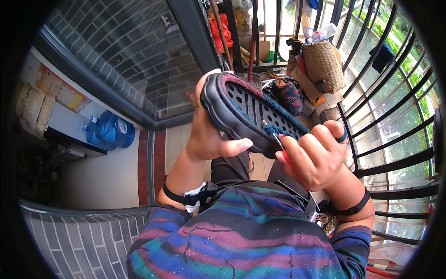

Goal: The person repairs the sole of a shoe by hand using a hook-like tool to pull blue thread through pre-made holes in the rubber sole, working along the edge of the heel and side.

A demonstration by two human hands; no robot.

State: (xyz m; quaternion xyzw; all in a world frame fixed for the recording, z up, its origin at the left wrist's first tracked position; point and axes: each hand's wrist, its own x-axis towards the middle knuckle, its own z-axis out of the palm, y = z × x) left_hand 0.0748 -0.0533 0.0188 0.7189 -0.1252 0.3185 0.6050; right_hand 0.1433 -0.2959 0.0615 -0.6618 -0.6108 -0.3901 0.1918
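Observation:
A black shoe sole (217, 109) with rows of round holes is tilted up in front of my chest. My left hand (209, 135) grips it from the left side, thumb along the lower edge. Maroon and teal yarn stitching (278, 106) runs round the inside of its rim. In my right hand (316, 158) is a crochet hook (286, 157) with a red handle and a metal shaft, its tip at the teal stitches near the sole's lower right end. Teal yarn (342, 138) loops round a finger of that hand. Curled fingers hide most of the handle.
A woven basket (323, 65) stands among cardboard and bags by the black railing (395, 116) on the right. A patterned knitted bundle (288, 93) lies beyond the sole. Blue water jugs (111, 130) stand behind the dark door frame (193, 35) at left.

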